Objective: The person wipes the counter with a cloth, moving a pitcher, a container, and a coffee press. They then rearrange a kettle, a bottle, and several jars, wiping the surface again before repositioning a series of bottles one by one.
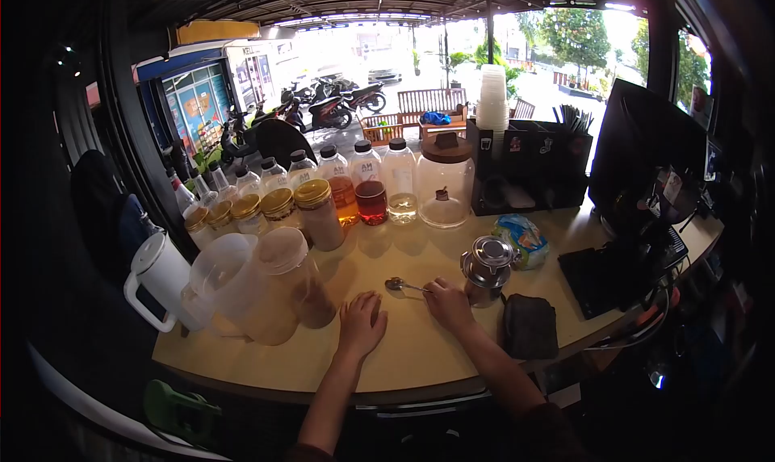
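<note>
My right hand (448, 305) grips the handle of a metal spoon (395, 284), its bowl pointing left just over or on the counter. Resting on the tabletop, my left hand (362, 326) has its fingers stretched out and holds nothing. Left of it stands a clear plastic canister (313, 296) with brown contents and a pale lid, beside a large translucent pitcher (222, 280). Close to my right hand is a silver metal coffee dripper (489, 260) on a vessel. A folded dark cloth (530, 325) lies right of my right forearm.
Gold-lidded jars (319, 212) and black-capped bottles (371, 192) line the back left of the counter (379, 357). A white jug (153, 272) stands far left. Behind are a glass jar (446, 183) and a black organizer (537, 167); a tissue pack (523, 240) and monitor (646, 155) stand right.
</note>
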Tool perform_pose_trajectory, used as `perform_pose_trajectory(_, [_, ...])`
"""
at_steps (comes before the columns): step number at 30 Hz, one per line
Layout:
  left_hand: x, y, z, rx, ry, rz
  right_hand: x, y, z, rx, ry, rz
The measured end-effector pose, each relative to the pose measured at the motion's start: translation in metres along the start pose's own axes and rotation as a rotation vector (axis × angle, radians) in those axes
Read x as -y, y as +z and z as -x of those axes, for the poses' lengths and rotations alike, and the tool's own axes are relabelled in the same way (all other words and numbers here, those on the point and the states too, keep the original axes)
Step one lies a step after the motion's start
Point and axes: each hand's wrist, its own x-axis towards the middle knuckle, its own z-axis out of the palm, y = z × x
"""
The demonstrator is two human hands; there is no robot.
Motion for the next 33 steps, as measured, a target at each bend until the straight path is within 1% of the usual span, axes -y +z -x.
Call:
perform_pose_trajectory(2, [0.003, -0.002, 0.001, -0.024, 0.041, -0.003, 0.008, 0.002, 0.002, 0.024, 0.079, -0.070])
perform_pose_trajectory(3, [-0.007, 0.002, -0.006, -0.053, 0.055, 0.019, 0.002, -0.010, -0.005, 0.014, 0.056, -0.040])
perform_pose_trajectory(5, [-0.008, -0.004, 0.000, -0.130, 0.081, 0.034, 0.010, -0.011, 0.000, 0.041, 0.084, -0.018])
perform_pose_trajectory(9, [-0.004, -0.005, 0.001, -0.158, 0.108, 0.126, 0.011, -0.010, 0.002, 0.031, 0.120, -0.053])
perform_pose_trajectory(11, [-0.006, -0.002, 0.004, -0.249, 0.060, 0.408, 0.013, -0.014, 0.005, -0.042, 0.061, -0.089])
perform_pose_trajectory(12, [-0.024, -0.015, 0.008, -0.243, 0.017, 0.558, 0.017, -0.018, 0.008, -0.048, 0.068, -0.081])
perform_pose_trajectory(14, [-0.011, -0.006, 0.001, -0.244, 0.067, 0.555, 0.029, -0.037, 0.016, 0.013, 0.125, -0.182])
perform_pose_trajectory(15, [-0.016, -0.007, -0.004, -0.253, 0.109, 0.547, 0.033, -0.051, 0.021, -0.001, 0.134, -0.169])
perform_pose_trajectory(17, [-0.037, -0.015, -0.006, -0.186, 0.107, 0.526, 0.041, -0.077, 0.034, 0.001, 0.028, -0.235])
perform_pose_trajectory(18, [-0.051, -0.023, -0.007, -0.132, 0.118, 0.563, 0.043, -0.090, 0.042, -0.013, -0.033, -0.224])
perform_pose_trajectory(19, [-0.063, -0.025, -0.010, -0.077, 0.124, 0.601, 0.049, -0.106, 0.050, -0.014, -0.016, -0.214])
perform_pose_trajectory(20, [-0.072, -0.022, -0.012, -0.049, 0.122, 0.720, 0.056, -0.125, 0.057, 0.024, 0.011, -0.228])
perform_pose_trajectory(21, [-0.078, -0.015, -0.013, -0.035, 0.124, 0.729, 0.062, -0.142, 0.064, 0.060, 0.035, -0.241])
perform_pose_trajectory(23, [-0.092, 0.000, -0.019, -0.040, 0.175, 0.978, 0.060, -0.168, 0.081, 0.046, 0.055, -0.197])
perform_pose_trajectory(26, [-0.116, 0.022, -0.022, -0.020, 0.165, 1.082, 0.050, -0.212, 0.103, -0.009, 0.050, -0.206])
perform_pose_trajectory(27, [-0.128, 0.028, -0.023, -0.010, 0.168, 1.093, 0.044, -0.226, 0.109, -0.010, 0.060, -0.194])
perform_pose_trajectory(29, [-0.151, 0.038, -0.022, -0.008, 0.036, 0.965, 0.029, -0.250, 0.122, -0.125, 0.137, -0.199])
perform_pose_trajectory(30, [-0.157, 0.050, -0.024, -0.001, 0.036, 0.970, 0.016, -0.259, 0.127, -0.129, 0.256, -0.176])
perform_pose_trajectory(31, [-0.160, 0.066, -0.029, -0.037, 0.032, 0.844, -0.001, -0.264, 0.129, -0.130, 0.262, -0.173])
perform_pose_trajectory(32, [-0.163, 0.082, -0.033, -0.073, 0.027, 0.717, -0.021, -0.266, 0.130, -0.178, 0.292, -0.167])
perform_pose_trajectory(33, [-0.167, 0.097, -0.038, -0.067, 0.025, 0.715, -0.043, -0.264, 0.132, -0.226, 0.322, -0.164])
